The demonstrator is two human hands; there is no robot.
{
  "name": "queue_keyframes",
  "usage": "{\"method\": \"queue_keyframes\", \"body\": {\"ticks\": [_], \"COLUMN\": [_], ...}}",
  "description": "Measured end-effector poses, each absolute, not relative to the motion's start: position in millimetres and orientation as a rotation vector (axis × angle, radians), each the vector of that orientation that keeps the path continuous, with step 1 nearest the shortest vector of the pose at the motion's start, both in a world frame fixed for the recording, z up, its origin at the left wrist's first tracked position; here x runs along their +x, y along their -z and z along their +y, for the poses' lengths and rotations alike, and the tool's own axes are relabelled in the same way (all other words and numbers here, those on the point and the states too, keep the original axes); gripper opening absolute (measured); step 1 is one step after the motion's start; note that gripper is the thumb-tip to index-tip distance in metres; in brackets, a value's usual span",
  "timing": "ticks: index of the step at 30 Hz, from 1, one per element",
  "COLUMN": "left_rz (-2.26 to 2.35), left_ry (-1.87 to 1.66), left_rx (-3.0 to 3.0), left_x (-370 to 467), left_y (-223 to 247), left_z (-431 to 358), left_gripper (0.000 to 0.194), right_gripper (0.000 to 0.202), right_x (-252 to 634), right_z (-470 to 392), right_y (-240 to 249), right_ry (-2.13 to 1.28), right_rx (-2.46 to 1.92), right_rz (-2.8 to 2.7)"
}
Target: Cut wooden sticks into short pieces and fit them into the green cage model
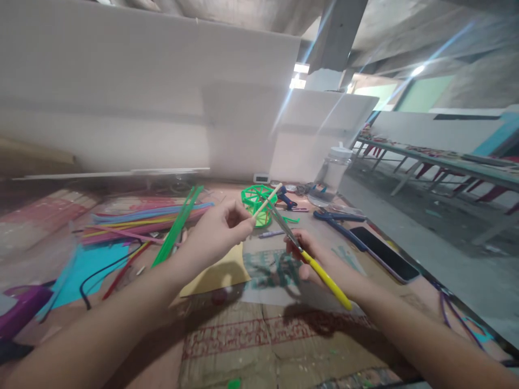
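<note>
My left hand (233, 221) is closed in a pinch on a thin pale wooden stick (268, 204), which slants up to the right. My right hand (310, 254) grips a yellow-handled hand tool (324, 278) with long metal jaws. The jaws reach up to the stick; blur hides whether they touch it. Just behind the stick stands a bright green wheel-like frame (259, 197) with spokes, partly covered by stick and hand. A pen (271, 234) lies below the frame, on the table between my hands.
Green strips (176, 229) and a bundle of coloured sticks (138, 219) lie left, beside blue paper (91, 270) and a purple glue gun (26, 310). A phone (385, 254), a dark blue tool (340, 224) and a water bottle (331, 175) are right. Cardboard (227, 340) lies in front.
</note>
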State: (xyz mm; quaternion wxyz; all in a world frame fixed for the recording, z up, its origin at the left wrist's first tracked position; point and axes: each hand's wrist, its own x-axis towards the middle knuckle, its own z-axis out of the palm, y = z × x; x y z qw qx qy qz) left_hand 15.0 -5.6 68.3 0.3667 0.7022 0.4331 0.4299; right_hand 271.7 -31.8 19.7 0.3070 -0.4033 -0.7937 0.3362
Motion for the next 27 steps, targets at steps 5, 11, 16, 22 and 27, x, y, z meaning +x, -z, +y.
{"method": "queue_keyframes", "body": {"ticks": [5,11,16,22,27], "left_rz": [1.155,1.148,1.154,1.135,1.124], "left_ry": [-0.999,-0.958,-0.978,-0.985,-0.967], "left_rx": [1.885,1.91,1.904,1.874,1.88], "left_x": [19.7,21.0,22.6,23.3,24.8], "left_y": [-60.9,-49.3,-50.1,-54.9,-55.9], "left_z": [-6.9,-4.2,-5.6,-9.5,-8.5], "left_gripper": [0.009,0.007,0.008,0.007,0.008], "right_gripper": [0.052,0.058,0.071,0.074,0.072], "right_x": [263.0,257.0,254.8,256.1,256.8], "right_z": [-31.8,-34.7,-36.0,-37.5,-34.8], "right_y": [-14.8,-12.1,-15.7,-21.4,-12.8], "right_ry": [-1.033,-1.177,-1.204,-1.228,-1.252], "right_rx": [-1.001,-0.914,-0.875,-0.838,-0.788], "right_rz": [-2.07,-1.999,-1.965,-2.003,-1.974]}}
